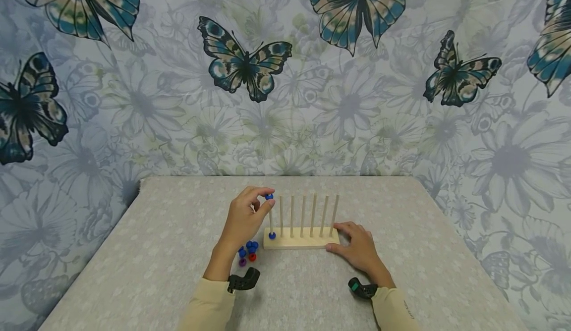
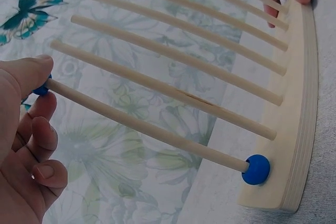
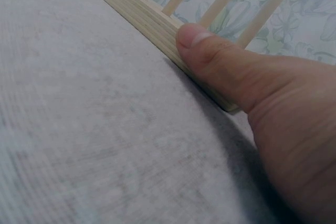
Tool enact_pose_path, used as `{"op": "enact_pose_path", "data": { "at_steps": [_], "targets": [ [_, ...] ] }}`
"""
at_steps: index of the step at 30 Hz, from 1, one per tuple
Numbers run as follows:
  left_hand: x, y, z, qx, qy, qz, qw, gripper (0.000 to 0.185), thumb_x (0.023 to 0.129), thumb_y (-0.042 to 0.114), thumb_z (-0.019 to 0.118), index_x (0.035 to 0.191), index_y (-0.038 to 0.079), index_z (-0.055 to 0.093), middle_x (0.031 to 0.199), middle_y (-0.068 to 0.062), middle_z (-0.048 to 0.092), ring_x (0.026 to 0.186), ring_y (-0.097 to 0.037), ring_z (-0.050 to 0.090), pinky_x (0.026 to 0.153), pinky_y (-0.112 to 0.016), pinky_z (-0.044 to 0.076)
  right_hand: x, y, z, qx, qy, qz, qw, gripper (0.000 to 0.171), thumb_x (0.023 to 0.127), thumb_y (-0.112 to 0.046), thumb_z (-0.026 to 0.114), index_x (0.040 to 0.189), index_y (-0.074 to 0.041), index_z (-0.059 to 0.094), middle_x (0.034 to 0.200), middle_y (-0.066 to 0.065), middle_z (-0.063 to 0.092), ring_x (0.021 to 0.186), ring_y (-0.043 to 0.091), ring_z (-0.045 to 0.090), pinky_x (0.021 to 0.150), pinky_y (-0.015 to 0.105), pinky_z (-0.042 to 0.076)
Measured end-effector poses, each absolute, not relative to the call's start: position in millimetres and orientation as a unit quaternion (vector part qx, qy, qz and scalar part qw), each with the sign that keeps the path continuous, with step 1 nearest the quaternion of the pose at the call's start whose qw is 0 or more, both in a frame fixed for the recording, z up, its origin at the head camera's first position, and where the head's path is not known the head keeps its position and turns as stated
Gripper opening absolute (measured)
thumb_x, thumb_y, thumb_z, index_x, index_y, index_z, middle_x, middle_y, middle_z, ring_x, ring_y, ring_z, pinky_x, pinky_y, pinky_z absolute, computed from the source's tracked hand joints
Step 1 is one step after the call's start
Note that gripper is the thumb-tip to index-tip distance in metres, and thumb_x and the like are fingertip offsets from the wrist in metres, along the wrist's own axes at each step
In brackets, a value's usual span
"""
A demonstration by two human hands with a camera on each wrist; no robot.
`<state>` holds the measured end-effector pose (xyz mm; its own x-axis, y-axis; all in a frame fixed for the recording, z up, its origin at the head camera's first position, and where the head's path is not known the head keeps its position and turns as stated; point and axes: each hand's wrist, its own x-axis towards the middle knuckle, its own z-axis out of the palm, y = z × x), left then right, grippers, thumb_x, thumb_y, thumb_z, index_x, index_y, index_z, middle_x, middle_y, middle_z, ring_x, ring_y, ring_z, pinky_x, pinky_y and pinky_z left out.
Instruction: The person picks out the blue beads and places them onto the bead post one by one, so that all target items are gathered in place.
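A butterfly-and-flower backdrop (image 1: pixel 134 98) hangs behind and around everything, its teal butterflies spread across pale grey blooms. In front of it stands the surface (image 1: pixel 156 251), covered in a light grey cloth with a faint floral print.

Near the middle of the surface sits a wooden peg rack (image 1: pixel 301 242) — a pale, flat base with seven thin dowels standing upright in a row. The leftmost dowel (image 1: pixel 270 217) carries one blue bead (image 1: pixel 272 235) resting at its foot, touching the base; the left wrist view shows this bead (image 2: pixel 256 169) seated right down against the wood.

The person's right hand (image 1: pixel 357 247) lies at the right end of the rack, fingers fairly straight and pressed against the base; the right wrist view shows the thumb (image 3: pixel 220 61) flat against the rack's edge. Its grip is released — it steadies the wood by pressing, not by curling round it.

The left hand (image 1: pixel 245 217) is raised at the top of the leftmost dowel. Its grip is a pinch: thumb and fingertips hold a second blue bead (image 1: pixel 269 197) right at the dowel's tip, and in the left wrist view that bead (image 2: pixel 41 89) peeps out between thumb and forefinger where the dowel meets them.

Just left of the rack's base, under the left wrist, lies a small cluster of loose beads (image 1: pixel 248 251) — several blue, one red (image 1: pixel 252 257), one purple (image 1: pixel 242 261) — touching or nearly touching one another.
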<state>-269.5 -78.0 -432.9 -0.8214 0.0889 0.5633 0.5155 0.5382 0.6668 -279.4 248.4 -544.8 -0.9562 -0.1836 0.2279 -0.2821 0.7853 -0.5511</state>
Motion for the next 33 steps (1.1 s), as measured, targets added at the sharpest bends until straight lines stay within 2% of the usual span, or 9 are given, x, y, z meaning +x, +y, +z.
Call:
{"op": "enact_pose_path", "data": {
  "at_steps": [8, 15, 22, 27, 33],
  "targets": [
    [-271.5, -79.3, -432.8, -0.178, -0.845, -0.446, 0.237, 0.023, 0.097, 0.029, 0.068, 0.119, 0.025, 0.070, 0.108, 0.006, 0.065, 0.071, -0.010, 0.050, 0.058, -0.024, 0.042, -280.5, 247.5, -542.3, 0.126, -0.942, 0.298, 0.086, 0.075, 0.075, -0.065, 0.077, 0.135, -0.022, 0.063, 0.129, -0.001, 0.065, 0.121, 0.025, 0.057, 0.094, 0.047, 0.036],
    [-269.0, -80.5, -432.3, -0.174, -0.841, -0.454, 0.237, 0.024, 0.097, 0.029, 0.068, 0.120, 0.024, 0.070, 0.113, -0.004, 0.067, 0.072, -0.011, 0.052, 0.058, -0.024, 0.043, -280.1, 248.1, -544.5, 0.123, -0.943, 0.297, 0.081, 0.076, 0.074, -0.067, 0.077, 0.135, -0.023, 0.063, 0.129, -0.001, 0.065, 0.121, 0.025, 0.057, 0.093, 0.046, 0.036],
    [-267.2, -81.8, -429.5, -0.168, -0.840, -0.455, 0.244, 0.024, 0.097, 0.030, 0.067, 0.119, 0.020, 0.071, 0.110, 0.001, 0.066, 0.072, -0.011, 0.052, 0.058, -0.024, 0.043, -281.0, 248.6, -544.9, 0.128, -0.944, 0.295, 0.079, 0.077, 0.075, -0.069, 0.075, 0.135, -0.023, 0.063, 0.130, -0.001, 0.065, 0.121, 0.024, 0.057, 0.094, 0.046, 0.036],
    [-266.0, -83.2, -425.7, -0.174, -0.833, -0.459, 0.256, 0.023, 0.097, 0.031, 0.067, 0.118, 0.021, 0.071, 0.109, 0.003, 0.065, 0.072, -0.010, 0.052, 0.057, -0.024, 0.042, -281.3, 246.8, -542.4, 0.131, -0.942, 0.297, 0.084, 0.075, 0.075, -0.067, 0.076, 0.135, -0.022, 0.063, 0.129, 0.000, 0.065, 0.120, 0.026, 0.057, 0.094, 0.047, 0.037],
    [-262.0, -87.1, -423.1, -0.169, -0.832, -0.463, 0.254, 0.023, 0.098, 0.033, 0.066, 0.118, 0.023, 0.070, 0.110, -0.004, 0.067, 0.072, -0.011, 0.051, 0.055, -0.024, 0.042, -279.9, 245.7, -544.7, 0.121, -0.942, 0.303, 0.074, 0.077, 0.074, -0.069, 0.075, 0.135, -0.023, 0.063, 0.131, -0.001, 0.064, 0.122, 0.025, 0.056, 0.095, 0.046, 0.036]
  ]
}}
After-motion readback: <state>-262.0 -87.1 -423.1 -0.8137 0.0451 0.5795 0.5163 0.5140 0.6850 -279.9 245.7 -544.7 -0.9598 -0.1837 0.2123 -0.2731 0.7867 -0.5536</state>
